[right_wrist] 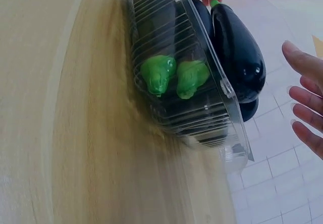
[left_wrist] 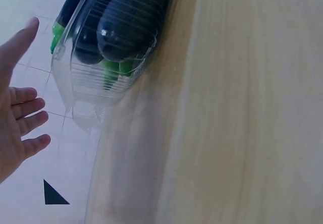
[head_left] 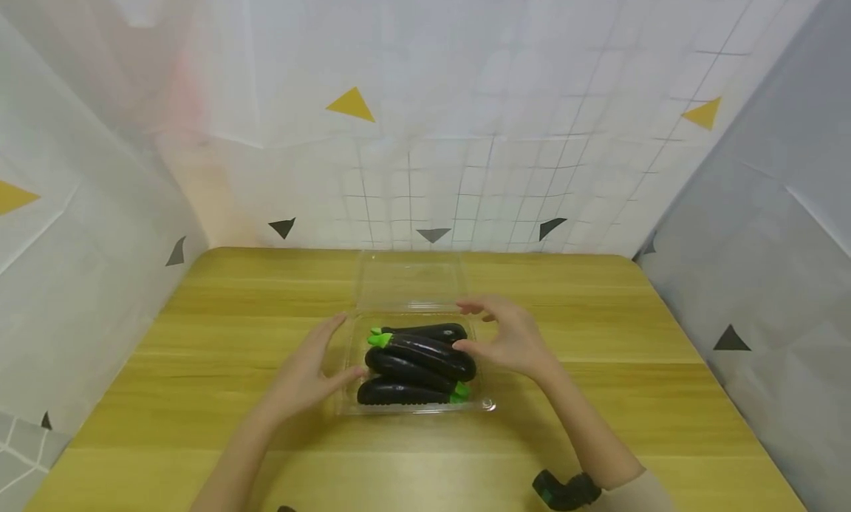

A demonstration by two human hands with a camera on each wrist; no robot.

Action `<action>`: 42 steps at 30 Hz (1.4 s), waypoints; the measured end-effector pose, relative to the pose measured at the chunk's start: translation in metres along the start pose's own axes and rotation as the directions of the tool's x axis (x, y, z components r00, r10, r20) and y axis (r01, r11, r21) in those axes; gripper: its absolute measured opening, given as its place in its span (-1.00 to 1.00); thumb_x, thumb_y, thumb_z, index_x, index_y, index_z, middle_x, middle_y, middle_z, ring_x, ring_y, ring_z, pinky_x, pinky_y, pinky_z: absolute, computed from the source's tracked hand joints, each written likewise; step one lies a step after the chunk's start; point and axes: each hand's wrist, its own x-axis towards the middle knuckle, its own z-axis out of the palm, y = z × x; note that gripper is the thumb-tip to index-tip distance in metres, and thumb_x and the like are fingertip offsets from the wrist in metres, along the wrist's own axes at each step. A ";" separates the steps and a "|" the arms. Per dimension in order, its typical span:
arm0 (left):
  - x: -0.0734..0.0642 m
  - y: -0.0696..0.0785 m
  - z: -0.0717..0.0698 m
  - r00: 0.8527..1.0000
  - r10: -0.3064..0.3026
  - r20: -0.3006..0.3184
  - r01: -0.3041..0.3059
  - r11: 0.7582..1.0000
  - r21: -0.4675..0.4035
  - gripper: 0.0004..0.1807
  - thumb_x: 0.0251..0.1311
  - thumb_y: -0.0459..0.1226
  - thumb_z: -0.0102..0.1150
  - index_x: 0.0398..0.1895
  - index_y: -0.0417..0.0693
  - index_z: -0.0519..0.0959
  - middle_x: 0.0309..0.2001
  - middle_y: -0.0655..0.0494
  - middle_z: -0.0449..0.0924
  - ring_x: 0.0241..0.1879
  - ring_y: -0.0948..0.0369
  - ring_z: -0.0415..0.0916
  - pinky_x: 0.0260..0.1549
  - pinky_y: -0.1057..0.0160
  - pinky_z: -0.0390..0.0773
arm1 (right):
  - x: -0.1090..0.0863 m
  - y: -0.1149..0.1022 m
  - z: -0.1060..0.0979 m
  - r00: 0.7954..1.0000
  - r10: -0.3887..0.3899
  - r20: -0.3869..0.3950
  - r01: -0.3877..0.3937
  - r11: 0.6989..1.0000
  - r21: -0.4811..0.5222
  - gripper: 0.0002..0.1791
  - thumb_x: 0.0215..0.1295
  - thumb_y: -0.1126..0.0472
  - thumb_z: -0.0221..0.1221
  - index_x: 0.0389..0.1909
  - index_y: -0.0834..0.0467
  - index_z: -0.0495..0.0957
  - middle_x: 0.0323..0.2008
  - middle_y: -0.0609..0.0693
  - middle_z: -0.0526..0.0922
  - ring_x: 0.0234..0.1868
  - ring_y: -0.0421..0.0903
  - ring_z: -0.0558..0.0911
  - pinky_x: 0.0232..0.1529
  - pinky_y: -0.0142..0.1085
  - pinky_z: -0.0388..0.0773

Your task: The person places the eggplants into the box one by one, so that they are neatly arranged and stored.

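Observation:
A clear plastic clamshell container point(head_left: 425, 410) holds several dark purple eggplants point(head_left: 432, 355) with green stem caps, stacked above its rim. Its transparent lid point(head_left: 411, 279) is folded back toward the wall. To the left of the container is my left hand point(head_left: 302, 375), fingers spread, with the thumb close to the side; whether it touches cannot be told. My right hand point(head_left: 510, 340) hovers at the right side, its fingers loosely bent and the thumb near the eggplants. Both the left hand point(left_wrist: 17, 115) and the right hand point(right_wrist: 309, 100) look unoccupied in the wrist views.
The container sits on a wood-grain table point(head_left: 233, 327). White sheeting point(head_left: 425, 128) with grid lines and triangle marks surrounds the table at the back and sides. A black device point(head_left: 565, 490) is strapped around the right wrist.

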 end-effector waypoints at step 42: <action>0.025 -0.016 -0.003 0.999 -0.036 0.033 0.038 0.997 -0.062 0.01 0.15 0.20 0.19 0.49 -0.16 0.04 0.46 -0.18 0.03 0.39 -0.20 0.05 0.27 -0.26 0.12 | -0.017 0.000 0.013 0.994 -0.056 0.096 0.057 0.998 -0.011 -0.32 -0.12 -0.17 0.48 0.06 0.02 0.58 -0.12 -0.16 0.67 -0.13 -0.15 0.63 -0.20 -0.26 0.64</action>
